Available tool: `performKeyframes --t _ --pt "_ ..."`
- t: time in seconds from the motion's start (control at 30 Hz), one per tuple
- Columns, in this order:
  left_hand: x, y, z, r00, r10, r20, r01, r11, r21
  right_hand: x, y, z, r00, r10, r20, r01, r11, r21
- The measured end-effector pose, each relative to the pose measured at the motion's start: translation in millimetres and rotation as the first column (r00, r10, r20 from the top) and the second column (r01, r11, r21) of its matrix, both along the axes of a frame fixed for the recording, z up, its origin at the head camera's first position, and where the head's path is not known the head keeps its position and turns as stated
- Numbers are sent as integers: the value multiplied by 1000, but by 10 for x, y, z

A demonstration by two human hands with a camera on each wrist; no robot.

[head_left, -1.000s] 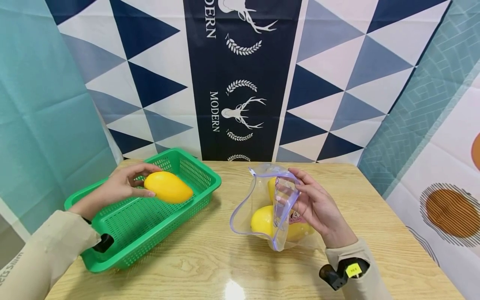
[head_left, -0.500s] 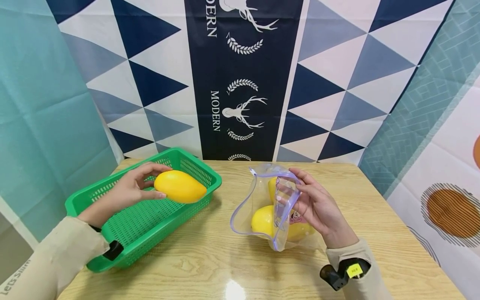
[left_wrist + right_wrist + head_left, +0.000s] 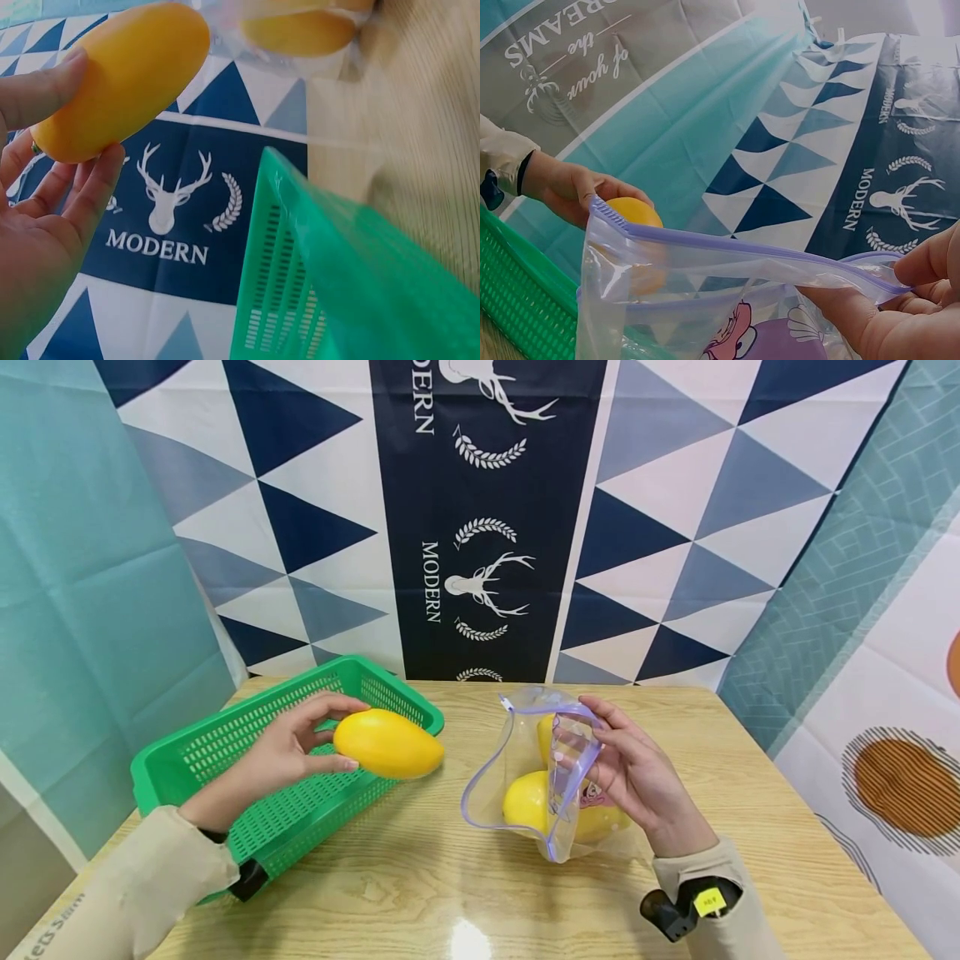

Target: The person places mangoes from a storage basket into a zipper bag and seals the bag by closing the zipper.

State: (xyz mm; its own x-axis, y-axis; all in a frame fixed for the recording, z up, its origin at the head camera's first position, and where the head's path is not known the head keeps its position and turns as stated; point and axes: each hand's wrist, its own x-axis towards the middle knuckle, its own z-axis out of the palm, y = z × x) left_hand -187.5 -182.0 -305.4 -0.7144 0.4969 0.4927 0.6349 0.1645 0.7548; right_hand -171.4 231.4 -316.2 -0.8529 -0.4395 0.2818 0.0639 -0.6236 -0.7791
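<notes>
A smooth yellow mango [image 3: 390, 745] is pinched between the thumb and fingers of my left hand [image 3: 296, 747], held in the air over the right rim of the green basket [image 3: 281, 827]. In the left wrist view the mango [image 3: 127, 79] shows its stem end near the palm. My right hand [image 3: 641, 772] pinches the purple-edged mouth of a clear zip bag [image 3: 487, 785], which gapes toward the left. Inside the bag lie several yellow mangoes [image 3: 525, 802], partly hidden behind a cartoon print. The right wrist view shows the bag's purple zip strip [image 3: 727, 244] between thumb and fingers.
The green basket stands at the left on a wooden table [image 3: 420, 893]; no fruit shows in its visible part. A patterned cloth [image 3: 480, 527] hangs behind the table, with more cloth at both sides.
My left hand has carried the mango rightward from above the basket's inside to its right rim, closer to the bag. The right hand and the bag have stayed in place.
</notes>
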Motion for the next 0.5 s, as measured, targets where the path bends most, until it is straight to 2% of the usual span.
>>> performKeyframes --t 0.33,0.5 --pt "25 191 -70 998 -58 -33 60 996 68 13 2 14 999 -25 25 24 1000 18" --pt "76 332 -87 998 -52 -23 54 993 104 13 -1 12 999 -44 20 43 998 47"
